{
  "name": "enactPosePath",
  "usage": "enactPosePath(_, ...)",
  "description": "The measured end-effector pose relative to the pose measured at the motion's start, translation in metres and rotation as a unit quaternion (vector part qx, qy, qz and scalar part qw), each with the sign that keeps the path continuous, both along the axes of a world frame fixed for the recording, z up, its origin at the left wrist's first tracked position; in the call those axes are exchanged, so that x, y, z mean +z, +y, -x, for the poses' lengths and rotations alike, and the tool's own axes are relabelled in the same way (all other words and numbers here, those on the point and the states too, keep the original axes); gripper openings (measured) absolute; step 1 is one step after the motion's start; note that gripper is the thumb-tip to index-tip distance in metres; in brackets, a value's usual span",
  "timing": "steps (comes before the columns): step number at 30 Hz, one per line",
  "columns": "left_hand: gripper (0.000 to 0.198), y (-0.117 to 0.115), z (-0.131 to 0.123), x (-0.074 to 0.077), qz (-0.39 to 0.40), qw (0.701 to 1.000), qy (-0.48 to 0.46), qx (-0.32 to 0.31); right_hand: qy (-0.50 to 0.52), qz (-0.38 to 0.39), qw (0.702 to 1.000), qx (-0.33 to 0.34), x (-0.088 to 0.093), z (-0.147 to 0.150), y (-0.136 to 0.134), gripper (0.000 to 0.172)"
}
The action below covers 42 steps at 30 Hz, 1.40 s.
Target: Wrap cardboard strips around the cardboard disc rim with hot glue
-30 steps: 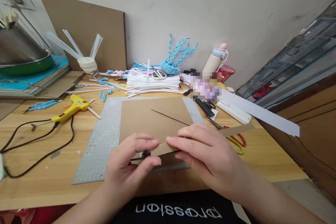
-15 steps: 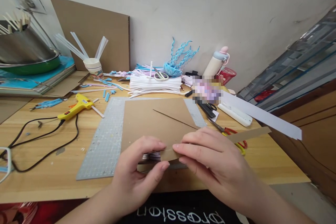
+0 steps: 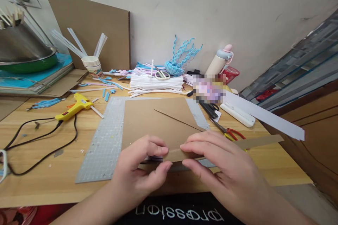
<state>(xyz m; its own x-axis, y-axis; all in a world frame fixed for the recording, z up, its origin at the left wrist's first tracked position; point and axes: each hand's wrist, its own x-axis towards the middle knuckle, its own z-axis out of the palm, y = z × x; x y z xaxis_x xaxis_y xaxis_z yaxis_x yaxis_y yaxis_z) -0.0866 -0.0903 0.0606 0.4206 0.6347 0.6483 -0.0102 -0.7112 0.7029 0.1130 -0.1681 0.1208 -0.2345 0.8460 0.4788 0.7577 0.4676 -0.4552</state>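
Observation:
A narrow cardboard strip (image 3: 174,155) runs between my two hands near the table's front edge, and its far end sticks out to the right past my knuckles. My left hand (image 3: 144,167) is closed, pinching the strip between thumb and fingers. Something pale and dark shows in the hollow of that hand, too covered to name. My right hand (image 3: 221,161) grips the same strip, fingers on top and thumb below. Beneath both lies a flat cardboard sheet (image 3: 150,119) with a long thin dark line across it, on a grey cutting mat (image 3: 102,151).
Left of the mat lies a yellow hot glue gun (image 3: 74,108) with its black cord. Red-and-yellow scissors (image 3: 229,133) rest at the right, near a white strip (image 3: 266,116). Behind stand white pipe cleaners (image 3: 155,85), a paper cup (image 3: 92,66) of glue sticks and a bottle (image 3: 218,63).
My right hand has shifted slightly right, widening the gap between my hands. The strip's free end now reaches farther right and a little lower. The view has tilted slightly.

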Motion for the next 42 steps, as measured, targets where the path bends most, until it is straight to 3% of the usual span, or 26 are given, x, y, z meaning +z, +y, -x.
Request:
enactPosePath(10, 0.014, 0.004, 0.001, -0.002, 0.014, 1.0, -0.002, 0.004, 0.003, 0.03, 0.999, -0.012, 0.007, -0.002, 0.001, 0.008)
enactPosePath(17, 0.013, 0.004, 0.002, -0.002, 0.022, 1.0, -0.011, 0.011, 0.039, 0.037, 0.998, -0.02, -0.005, -0.004, 0.004, 0.01)
enactPosePath(29, 0.013, 0.011, 0.007, -0.005, 0.025, 0.999, -0.016, 0.021, 0.289, 0.034, 0.957, -0.008, -0.042, 0.005, 0.015, 0.013)
enactPosePath(33, 0.014, 0.01, 0.008, -0.006, 0.026, 0.999, -0.018, 0.028, 0.237, 0.046, 0.97, 0.0, -0.036, 0.007, 0.013, 0.019)
enactPosePath(37, 0.015, 0.007, 0.008, -0.008, 0.029, 0.998, -0.022, 0.045, 0.163, 0.031, 0.985, 0.05, -0.027, 0.012, 0.015, 0.032)
enactPosePath(42, 0.013, 0.004, 0.006, -0.009, 0.032, 0.997, -0.032, 0.061, 0.229, -0.043, 0.972, 0.035, -0.035, 0.023, 0.026, 0.021)
